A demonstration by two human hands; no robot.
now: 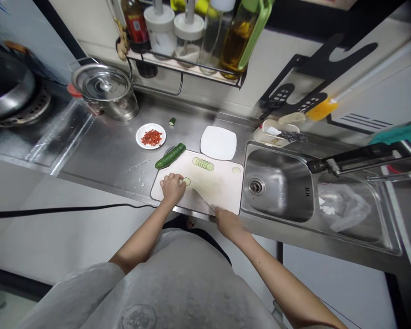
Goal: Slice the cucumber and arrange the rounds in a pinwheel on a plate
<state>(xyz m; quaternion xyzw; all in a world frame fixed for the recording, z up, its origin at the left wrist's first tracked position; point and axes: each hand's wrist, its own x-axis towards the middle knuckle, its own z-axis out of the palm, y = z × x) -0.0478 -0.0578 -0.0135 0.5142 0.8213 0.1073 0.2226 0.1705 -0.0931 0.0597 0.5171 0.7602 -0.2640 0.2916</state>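
A cut cucumber piece [187,182] lies on the left half of a pale cutting board [222,192], at two o'clock from the person's left hand [173,188], which is the nearer and closes its fingers around it; the cut face shows, but the hand hides most of the piece, so its long axis cannot be told. The right hand [230,225], at about four o'clock, grips a knife [204,199] whose blade points toward half past ten, its tip just apart from the piece. A row of slices [203,164] rests between one and two o'clock from the piece, with a lone slice [236,170] farther off, between two and three. A larger cucumber [170,156] sits at the board's ten o'clock corner, its length running from eight to two. Beyond the board, a square white plate [218,143] stands toward one o'clock and a small plate [139,137] of chopped red pieces [151,137] toward ten. On the rack at eleven, a dark bottle [136,27] wears a red label; its writing is too small to read, as is the emblem [139,316] on the person's grey shirt [192,283].
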